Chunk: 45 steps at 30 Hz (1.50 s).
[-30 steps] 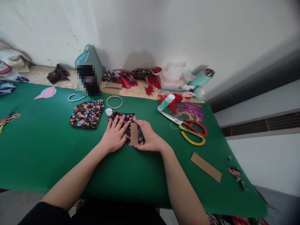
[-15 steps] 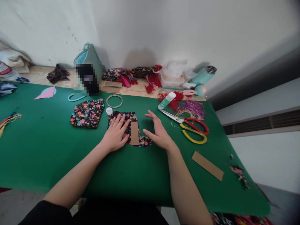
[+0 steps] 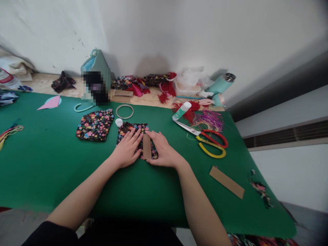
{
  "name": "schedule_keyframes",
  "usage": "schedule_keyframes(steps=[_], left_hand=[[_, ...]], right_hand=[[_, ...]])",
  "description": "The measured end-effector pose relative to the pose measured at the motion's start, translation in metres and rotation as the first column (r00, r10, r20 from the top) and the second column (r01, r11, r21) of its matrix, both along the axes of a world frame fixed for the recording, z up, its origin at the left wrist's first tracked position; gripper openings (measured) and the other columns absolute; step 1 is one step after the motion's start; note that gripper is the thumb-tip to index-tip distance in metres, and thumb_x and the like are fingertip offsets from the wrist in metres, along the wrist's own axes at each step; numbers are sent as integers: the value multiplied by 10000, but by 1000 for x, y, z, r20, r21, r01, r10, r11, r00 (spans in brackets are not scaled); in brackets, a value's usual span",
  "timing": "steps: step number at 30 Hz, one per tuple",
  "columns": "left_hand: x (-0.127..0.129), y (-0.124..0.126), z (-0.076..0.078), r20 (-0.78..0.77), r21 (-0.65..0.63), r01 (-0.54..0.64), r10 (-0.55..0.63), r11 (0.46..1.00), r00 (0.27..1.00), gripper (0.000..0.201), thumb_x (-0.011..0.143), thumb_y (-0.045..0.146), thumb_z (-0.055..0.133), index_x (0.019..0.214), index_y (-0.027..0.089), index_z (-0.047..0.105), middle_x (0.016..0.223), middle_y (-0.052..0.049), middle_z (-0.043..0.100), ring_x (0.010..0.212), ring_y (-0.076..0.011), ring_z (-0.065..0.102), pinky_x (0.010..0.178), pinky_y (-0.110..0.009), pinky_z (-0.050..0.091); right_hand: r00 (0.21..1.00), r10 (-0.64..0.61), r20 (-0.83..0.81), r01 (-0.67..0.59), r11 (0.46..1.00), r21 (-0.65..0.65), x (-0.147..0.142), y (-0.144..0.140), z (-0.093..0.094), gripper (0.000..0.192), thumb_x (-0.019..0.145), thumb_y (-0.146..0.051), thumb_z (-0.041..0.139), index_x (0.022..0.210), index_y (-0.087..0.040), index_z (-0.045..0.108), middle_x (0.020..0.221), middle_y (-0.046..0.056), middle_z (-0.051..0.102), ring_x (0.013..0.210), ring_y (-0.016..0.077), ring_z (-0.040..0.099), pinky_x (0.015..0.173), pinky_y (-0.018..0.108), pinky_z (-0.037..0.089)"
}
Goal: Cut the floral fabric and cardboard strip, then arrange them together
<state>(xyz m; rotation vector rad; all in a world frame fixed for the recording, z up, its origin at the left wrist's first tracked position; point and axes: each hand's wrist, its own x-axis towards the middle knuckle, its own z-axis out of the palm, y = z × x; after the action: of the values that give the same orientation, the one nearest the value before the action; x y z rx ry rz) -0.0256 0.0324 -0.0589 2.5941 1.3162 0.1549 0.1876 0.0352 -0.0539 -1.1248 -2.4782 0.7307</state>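
Note:
My left hand (image 3: 127, 149) lies flat with fingers spread on a black floral fabric piece (image 3: 132, 126), left of a narrow brown cardboard strip (image 3: 147, 147) that rests on the cloth. At the strip's right side is my right hand (image 3: 164, 150), open, its thumb by the strip's lower end and a fingertip by the upper end. Part of the fabric's right side is hidden under that hand. A small white cap (image 3: 119, 122) stands at the cloth's upper left corner, and a roll of tape (image 3: 124, 111) lies just behind.
A second floral fabric piece (image 3: 95, 125) lies to the left. On the right are a glue stick (image 3: 182, 110), scissors (image 3: 205, 135) with red and yellow handles, another cardboard strip (image 3: 227, 182) and fabric scraps (image 3: 260, 191). Tassels and a turquoise bottle (image 3: 221, 84) line the wall.
My right hand has moved left and down onto the fabric beside the cardboard strip. The cloth at lower right now reaches less far out. My left hand has stayed nearly in place.

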Motion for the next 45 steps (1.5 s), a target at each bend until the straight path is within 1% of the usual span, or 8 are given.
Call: schedule_keyframes(steps=[8,23,28,33,36,40,43,45], left_hand=[[-1,-1,0,-37,24,17,-16,1000,999,653,929,401,372,1486,89,235,1579,-114,153,1463,-274,39,1181,-433,111],[-6,-1,-1,-16,22,64,-63,998,998,844,843,578,482,1500,132,198,1587,-131,89,1461,-304,-6,1171,-469,104],[-7,0,-3,-6,46,59,-59,997,998,835,841,642,448,1496,171,230,1590,-114,93,1463,-298,1,1170,-480,105],[3,-8,-2,-30,23,-68,68,997,997,720,900,568,410,1485,173,269,1586,-111,124,1462,-301,38,1165,-483,131],[5,-9,5,-31,-17,-131,130,991,991,567,960,442,336,1468,192,319,1579,-103,159,1452,-302,132,1126,-503,220],[-10,7,13,9,-18,11,-10,1000,1000,491,970,298,303,1458,261,336,1562,-47,238,1449,-249,168,1103,-494,260],[-20,20,13,6,-17,166,-166,986,986,545,940,338,376,1469,222,315,1560,-62,242,1459,-235,122,1146,-457,197],[-17,19,9,-16,3,182,-182,983,983,562,933,391,391,1465,222,326,1570,-62,209,1459,-234,127,1159,-443,166]], right_hand=[[998,-12,-54,12,1000,-1,0,1,6,1043,672,-310,718,1488,-257,70,1479,145,350,1380,303,319,1147,577,167],[999,21,-31,-22,1000,-17,5,2,7,1052,672,-300,723,1486,-267,58,1497,133,321,1383,312,301,1150,565,174],[999,-37,-27,36,999,-26,9,-2,15,1043,668,-296,718,1492,-274,78,1378,139,396,1309,338,359,1093,575,289],[991,-134,-15,134,990,41,18,-2,20,1055,674,-302,720,1489,-284,49,1353,144,388,1277,364,381,1071,615,294],[981,-189,-37,191,980,48,22,-1,23,1053,687,-320,726,1490,-291,44,1343,135,392,1260,360,392,1066,605,312],[977,-204,-68,207,978,31,23,-3,25,1064,710,-342,715,1493,-311,-5,1351,124,387,1267,355,385,1061,586,334],[974,-208,-92,209,978,2,22,-4,27,1087,708,-349,716,1492,-314,-37,1344,125,391,1273,349,391,1064,581,338],[971,-214,-106,215,977,-5,22,-5,28,1099,703,-346,719,1491,-315,-46,1342,128,387,1277,348,393,1069,583,335]])
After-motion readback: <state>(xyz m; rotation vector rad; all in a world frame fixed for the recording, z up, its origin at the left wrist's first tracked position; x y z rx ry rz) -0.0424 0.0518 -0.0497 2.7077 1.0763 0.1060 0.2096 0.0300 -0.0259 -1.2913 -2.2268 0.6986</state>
